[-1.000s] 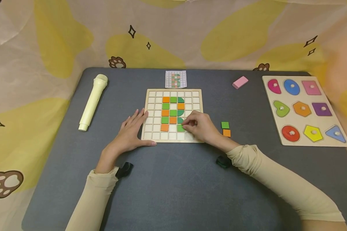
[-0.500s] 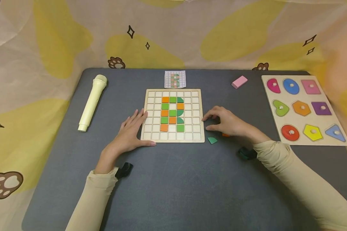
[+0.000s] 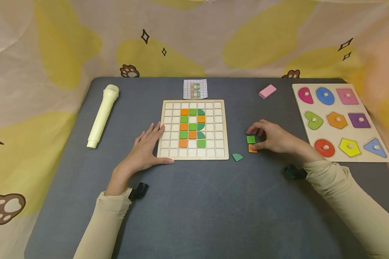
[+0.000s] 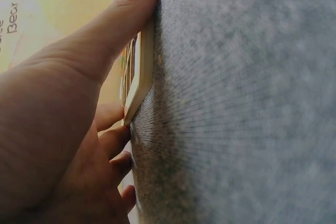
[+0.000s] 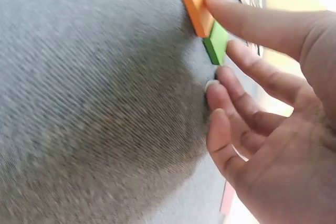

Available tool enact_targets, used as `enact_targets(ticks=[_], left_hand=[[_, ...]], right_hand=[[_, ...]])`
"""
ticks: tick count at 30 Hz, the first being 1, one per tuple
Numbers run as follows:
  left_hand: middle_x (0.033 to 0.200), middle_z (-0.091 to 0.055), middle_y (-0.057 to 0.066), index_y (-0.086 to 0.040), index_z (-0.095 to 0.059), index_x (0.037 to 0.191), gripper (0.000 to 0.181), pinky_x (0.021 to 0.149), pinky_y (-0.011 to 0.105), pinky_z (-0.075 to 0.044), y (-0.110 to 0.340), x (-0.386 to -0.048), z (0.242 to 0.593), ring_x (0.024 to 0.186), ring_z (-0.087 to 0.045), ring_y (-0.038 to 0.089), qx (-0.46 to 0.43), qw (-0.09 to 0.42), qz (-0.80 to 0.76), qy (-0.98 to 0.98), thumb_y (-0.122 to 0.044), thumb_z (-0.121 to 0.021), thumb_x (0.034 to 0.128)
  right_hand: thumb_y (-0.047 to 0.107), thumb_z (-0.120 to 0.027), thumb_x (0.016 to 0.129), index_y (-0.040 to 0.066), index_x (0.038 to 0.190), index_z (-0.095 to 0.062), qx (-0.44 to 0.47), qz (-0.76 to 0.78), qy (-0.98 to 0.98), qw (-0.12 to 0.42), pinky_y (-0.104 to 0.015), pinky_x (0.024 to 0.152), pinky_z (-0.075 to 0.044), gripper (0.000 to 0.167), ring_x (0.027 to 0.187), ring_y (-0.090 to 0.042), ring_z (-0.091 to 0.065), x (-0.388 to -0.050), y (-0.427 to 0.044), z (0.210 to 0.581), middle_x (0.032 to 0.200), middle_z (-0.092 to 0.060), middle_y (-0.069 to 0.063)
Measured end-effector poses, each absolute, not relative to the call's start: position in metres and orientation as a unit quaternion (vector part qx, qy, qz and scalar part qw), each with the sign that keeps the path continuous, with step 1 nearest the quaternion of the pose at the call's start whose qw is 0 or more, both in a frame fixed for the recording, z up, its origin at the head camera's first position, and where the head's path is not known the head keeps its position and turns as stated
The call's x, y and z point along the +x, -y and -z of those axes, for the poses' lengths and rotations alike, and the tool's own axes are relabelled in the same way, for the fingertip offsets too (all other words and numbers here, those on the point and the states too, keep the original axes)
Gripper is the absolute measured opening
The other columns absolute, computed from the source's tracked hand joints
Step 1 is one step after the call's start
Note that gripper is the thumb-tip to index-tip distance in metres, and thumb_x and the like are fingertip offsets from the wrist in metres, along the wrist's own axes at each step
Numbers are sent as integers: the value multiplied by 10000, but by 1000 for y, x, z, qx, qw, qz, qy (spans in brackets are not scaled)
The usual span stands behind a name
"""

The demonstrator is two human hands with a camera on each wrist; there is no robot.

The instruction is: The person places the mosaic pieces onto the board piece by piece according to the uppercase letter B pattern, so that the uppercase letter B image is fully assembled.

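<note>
My left hand [image 3: 146,145] lies with spread fingers against the left edge of a wooden grid board [image 3: 219,144], its thumb along the front corner. Orange squares, green squares and dark green rounded tiles fill several cells in the board's middle. To the right of the board, my right hand [image 3: 273,138] hovers over a green square tile [image 3: 251,139] and an orange square tile [image 3: 253,150]. In the right wrist view the thumb touches the orange tile [image 5: 197,4], and a fingertip is close to the green one. A loose green quarter-circle tile [image 3: 237,157] lies near the board's right corner.
Behind the board lies a small pattern card [image 3: 195,89]. A pink block [image 3: 267,91] sits at the back right, and a shape puzzle board [image 3: 335,138] with knobbed pieces is farther right. At the left is a cream toy microphone [image 3: 102,117].
My right hand has left the board's lower right tiles and moved right to the loose squares. The green quarter-circle, earlier hidden, shows now. My left hand keeps its place.
</note>
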State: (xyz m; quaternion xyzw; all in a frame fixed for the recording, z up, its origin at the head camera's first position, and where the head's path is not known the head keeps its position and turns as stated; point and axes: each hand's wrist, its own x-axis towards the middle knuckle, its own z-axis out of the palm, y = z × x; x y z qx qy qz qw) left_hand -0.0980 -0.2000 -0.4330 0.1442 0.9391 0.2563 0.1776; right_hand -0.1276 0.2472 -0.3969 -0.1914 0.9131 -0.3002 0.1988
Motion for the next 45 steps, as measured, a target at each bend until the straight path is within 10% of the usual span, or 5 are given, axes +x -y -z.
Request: enact_targets(ticks=[9, 45], left_hand=[[1810, -11, 53, -151, -100, 1727, 1258, 1306, 648, -20, 201, -98, 434, 1680, 36, 320, 144, 178, -258, -939, -541, -887, 827], [1809, -27, 68, -150, -109, 1727, 1248, 1304, 648, -13, 201, -98, 435, 1680, 31, 327, 141, 177, -268, -937, -557, -877, 832]], right_hand=[[-14, -820, 896, 29, 1028, -720, -208, 340, -908, 132, -234, 715, -456, 171, 829, -205, -572, -124, -229, 408, 907, -649, -91], [61, -751, 976, 63, 1046, -780, -232, 455, -848, 144, -238, 723, -513, 76, 806, -130, -635, -111, -63, 419, 934, -755, -51]])
